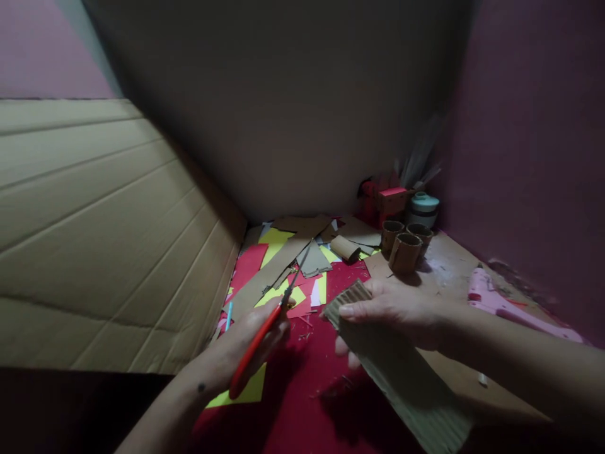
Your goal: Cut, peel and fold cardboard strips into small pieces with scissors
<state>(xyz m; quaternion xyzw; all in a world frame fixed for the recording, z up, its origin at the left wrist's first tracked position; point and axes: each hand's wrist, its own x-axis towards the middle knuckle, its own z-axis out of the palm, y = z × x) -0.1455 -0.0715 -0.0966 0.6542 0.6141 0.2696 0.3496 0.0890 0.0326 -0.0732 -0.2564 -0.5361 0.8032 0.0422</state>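
My left hand (258,337) is closed round a pair of scissors (258,349) with red handles, its blades pointing up and away from me. On the right, my right hand (385,312) grips a long strip of corrugated cardboard (401,384) near its far end, thumb on top and fingers underneath. The strip slopes down towards the lower right, and its far end shows bare ridges. A gap separates the scissors from the strip. Below both hands lies a dark red surface (302,403) sprinkled with small scraps.
Cardboard offcuts (278,268) and coloured paper (250,261) cover the back. Several cardboard tubes (405,252) stand or lie at the right, near a teal-lidded container (424,208). A pink glue gun (501,306) rests by the right wall. A large cardboard panel (104,252) rises on the left.
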